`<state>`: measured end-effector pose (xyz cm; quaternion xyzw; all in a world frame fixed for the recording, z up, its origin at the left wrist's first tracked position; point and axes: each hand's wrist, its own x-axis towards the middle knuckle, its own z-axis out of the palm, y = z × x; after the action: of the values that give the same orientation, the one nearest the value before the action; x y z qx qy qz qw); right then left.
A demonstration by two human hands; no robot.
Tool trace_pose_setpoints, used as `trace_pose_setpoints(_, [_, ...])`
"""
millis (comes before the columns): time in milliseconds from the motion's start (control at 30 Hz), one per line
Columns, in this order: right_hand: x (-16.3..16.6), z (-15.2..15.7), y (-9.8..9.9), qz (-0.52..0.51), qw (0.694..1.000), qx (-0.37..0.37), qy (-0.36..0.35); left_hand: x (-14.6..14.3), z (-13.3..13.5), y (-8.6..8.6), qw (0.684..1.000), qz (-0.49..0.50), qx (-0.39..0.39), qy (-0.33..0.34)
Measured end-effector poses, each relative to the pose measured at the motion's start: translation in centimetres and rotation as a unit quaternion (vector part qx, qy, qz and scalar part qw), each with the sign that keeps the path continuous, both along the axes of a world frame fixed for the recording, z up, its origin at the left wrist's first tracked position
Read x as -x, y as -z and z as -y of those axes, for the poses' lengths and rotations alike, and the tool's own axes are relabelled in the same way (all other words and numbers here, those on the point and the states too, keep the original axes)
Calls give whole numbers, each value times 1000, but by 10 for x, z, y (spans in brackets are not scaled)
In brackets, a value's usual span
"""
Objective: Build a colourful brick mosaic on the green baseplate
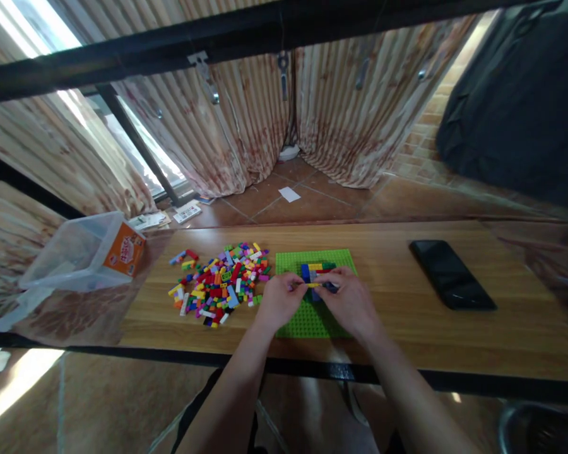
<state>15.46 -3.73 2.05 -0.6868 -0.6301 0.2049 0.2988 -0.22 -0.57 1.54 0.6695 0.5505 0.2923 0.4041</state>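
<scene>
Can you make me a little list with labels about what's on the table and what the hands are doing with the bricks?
Table: long wooden tabletop
Baseplate: flat green studded plastic plate
Build: small stack of blue, yellow and red bricks on the plate
Left hand: pinching a thin yellow brick
Right hand: touching the same brick
Loose bricks: colourful pile, left of the plate
Box: clear plastic tub, far left
Phone: black slab, right

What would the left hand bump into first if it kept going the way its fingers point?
The left hand points right, toward the right hand. It would probably meet the small yellow brick pinched between them first, then the right hand's fingers, above the green baseplate. Depth is hard to judge.
</scene>
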Motion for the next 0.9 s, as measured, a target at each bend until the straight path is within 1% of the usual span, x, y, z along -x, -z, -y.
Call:
trace_pose_setpoints(133, [0, 0, 0, -5, 1000, -12, -3, -2, 3, -3, 999, -41, -11, 2])
trace_pose_setpoints(333, [2, 3, -1, 28, 999, -19, -11, -2, 8, -11, 996, -86, -27, -5])
trace_pose_setpoints(533, [4, 1, 1, 21, 999, -29, 10, -5, 7, -10, 997, -80, -10, -9])
trace_pose_setpoints(733, [-4, -2, 1, -46, 998, -23, 21, -8, 6, -8, 998, -56, 0, -28])
trace_pose_setpoints(900, [-3, -4, 2, -28, 999, -26, 23, -10, 4, -10, 998, -29, 27, -55])
